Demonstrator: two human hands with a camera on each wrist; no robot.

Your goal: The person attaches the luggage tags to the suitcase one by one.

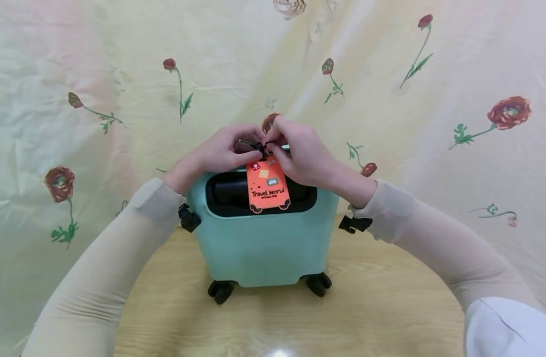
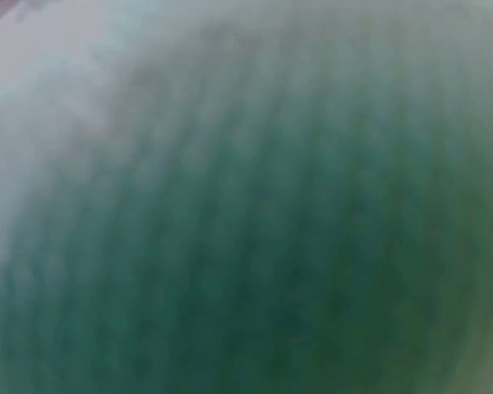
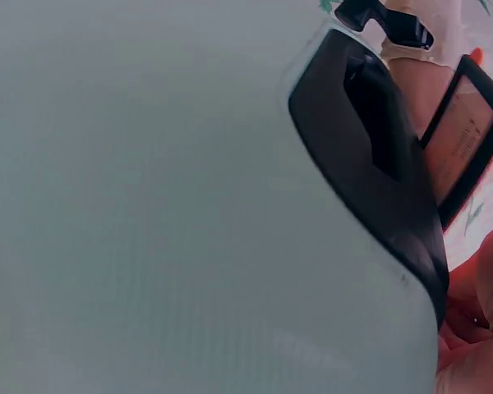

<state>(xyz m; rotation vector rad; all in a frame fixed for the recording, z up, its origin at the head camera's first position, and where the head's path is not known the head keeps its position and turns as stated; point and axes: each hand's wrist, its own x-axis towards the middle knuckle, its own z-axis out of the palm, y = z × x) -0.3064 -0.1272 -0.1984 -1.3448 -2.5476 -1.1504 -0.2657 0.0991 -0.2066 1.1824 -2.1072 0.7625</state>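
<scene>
An orange luggage tag (image 1: 268, 184) printed "Travel World" hangs over the black recessed panel of a mint-green suitcase (image 1: 266, 248). Above the tag, at the suitcase's top, my left hand (image 1: 230, 148) pinches the tag's black strap (image 1: 262, 148) between thumb and curled fingers. My right hand (image 1: 304, 153) pinches the same strap from the other side, its fingertips close to the left ones. The fingers partly hide the strap and the suitcase's top handle. From the right wrist, the tag's dark-framed back (image 3: 464, 139) shows beside the black panel (image 3: 353, 148); blurred green suitcase shell (image 2: 255, 230) fills the left wrist view.
The suitcase stands upright on black wheels (image 1: 318, 284) on a wood-grain table (image 1: 273, 322). Behind it hangs a pale cloth (image 1: 237, 59) printed with red flowers. Black wrist mounts (image 1: 355, 224) on both sleeves sit close to the suitcase's sides.
</scene>
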